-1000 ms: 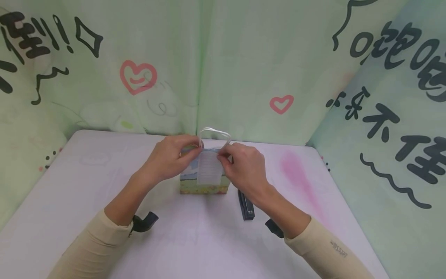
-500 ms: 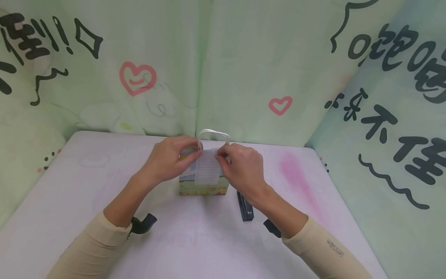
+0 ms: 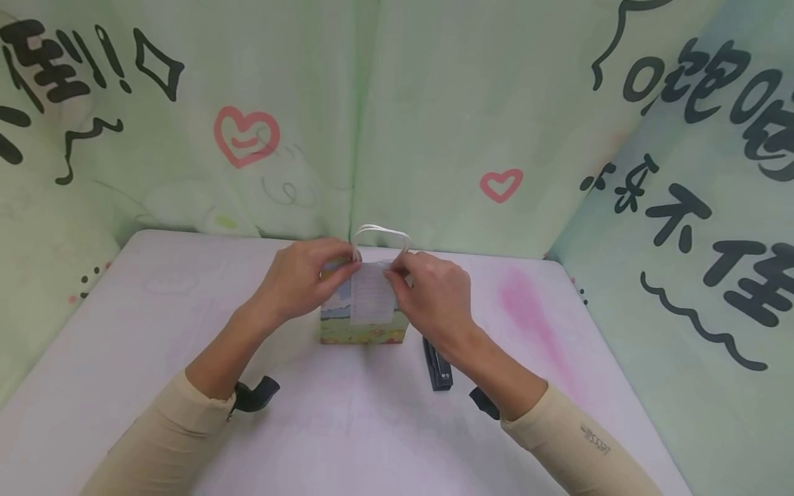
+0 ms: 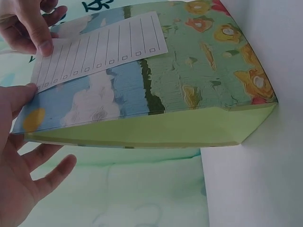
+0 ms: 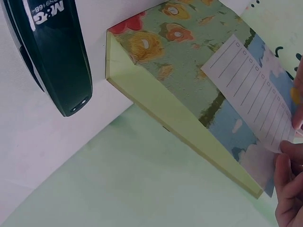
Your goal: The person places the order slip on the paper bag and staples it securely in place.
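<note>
A paper bag stands near the back edge of the table; I can't see inside; the left hand and right hand pinch a lined paper against its top.

Blue and green bag with yellow-orange floral print, white dark-lined slip, black stapler

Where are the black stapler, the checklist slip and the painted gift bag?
Black stapler (image 5: 56, 59), right wrist view: middle of the body.
Checklist slip (image 4: 100, 52), left wrist view: ruled front.
Painted gift bag (image 4: 181, 75), left wrist view: green front area.
</note>
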{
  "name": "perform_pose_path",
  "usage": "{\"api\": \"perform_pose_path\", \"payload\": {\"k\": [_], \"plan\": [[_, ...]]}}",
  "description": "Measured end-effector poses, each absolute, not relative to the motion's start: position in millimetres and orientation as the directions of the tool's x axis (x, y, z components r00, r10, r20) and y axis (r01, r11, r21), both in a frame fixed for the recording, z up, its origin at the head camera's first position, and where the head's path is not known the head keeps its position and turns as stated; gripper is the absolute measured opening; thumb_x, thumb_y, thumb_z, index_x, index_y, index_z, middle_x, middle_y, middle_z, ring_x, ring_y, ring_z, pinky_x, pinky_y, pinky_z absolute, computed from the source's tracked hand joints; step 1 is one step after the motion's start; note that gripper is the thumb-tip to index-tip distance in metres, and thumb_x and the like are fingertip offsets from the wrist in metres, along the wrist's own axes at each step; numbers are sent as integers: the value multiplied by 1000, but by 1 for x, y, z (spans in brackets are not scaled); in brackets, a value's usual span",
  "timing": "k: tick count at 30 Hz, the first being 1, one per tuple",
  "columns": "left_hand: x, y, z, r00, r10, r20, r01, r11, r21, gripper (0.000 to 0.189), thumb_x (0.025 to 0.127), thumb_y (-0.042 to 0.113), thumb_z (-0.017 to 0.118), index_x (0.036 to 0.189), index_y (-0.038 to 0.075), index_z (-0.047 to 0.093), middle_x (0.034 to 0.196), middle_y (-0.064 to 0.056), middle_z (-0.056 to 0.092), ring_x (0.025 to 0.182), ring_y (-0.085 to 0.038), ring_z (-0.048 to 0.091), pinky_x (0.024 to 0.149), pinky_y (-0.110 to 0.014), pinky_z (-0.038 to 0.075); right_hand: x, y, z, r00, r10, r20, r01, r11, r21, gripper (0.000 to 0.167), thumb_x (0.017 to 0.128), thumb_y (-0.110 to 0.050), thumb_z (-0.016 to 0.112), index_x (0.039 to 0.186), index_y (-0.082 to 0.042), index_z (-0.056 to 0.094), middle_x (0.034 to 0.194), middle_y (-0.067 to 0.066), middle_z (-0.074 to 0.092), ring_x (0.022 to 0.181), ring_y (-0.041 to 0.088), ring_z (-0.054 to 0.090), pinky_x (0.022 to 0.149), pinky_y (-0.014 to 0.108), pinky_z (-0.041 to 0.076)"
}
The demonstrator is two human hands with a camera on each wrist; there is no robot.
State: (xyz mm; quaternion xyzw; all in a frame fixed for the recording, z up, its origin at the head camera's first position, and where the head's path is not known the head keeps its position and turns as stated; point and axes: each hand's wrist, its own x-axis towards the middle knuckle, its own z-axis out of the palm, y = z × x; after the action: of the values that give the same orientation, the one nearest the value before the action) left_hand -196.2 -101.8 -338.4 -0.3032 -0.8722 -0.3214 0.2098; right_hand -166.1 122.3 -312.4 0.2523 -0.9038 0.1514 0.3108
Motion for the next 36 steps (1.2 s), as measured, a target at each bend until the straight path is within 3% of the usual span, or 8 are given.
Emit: {"api": "perform_pose_path", "payload": {"k": [18, 36], "plan": [[-198, -102, -338, -726, 399, 561, 666, 613, 426, 14, 98, 25, 75, 106, 14, 76, 99, 1, 77, 79, -16, 68, 66, -35, 54, -165, 123, -313, -720, -336, 607, -526, 835, -162, 16, 88, -16, 85, 98, -4, 79, 84, 7, 79, 68, 20, 74, 56, 26, 53], [-198, -102, -337, -712, 409, 570, 679, 609, 411, 12, 96, 21, 76, 104, 12, 76, 98, -1, 78, 81, -18, 71, 68, -36, 56, -168, 127, -312, -721, -291, 629, -487, 859, -161, 22, 87, -23, 87, 84, -8, 71, 72, 3, 69, 61, 16, 64, 52, 28, 48]]}}
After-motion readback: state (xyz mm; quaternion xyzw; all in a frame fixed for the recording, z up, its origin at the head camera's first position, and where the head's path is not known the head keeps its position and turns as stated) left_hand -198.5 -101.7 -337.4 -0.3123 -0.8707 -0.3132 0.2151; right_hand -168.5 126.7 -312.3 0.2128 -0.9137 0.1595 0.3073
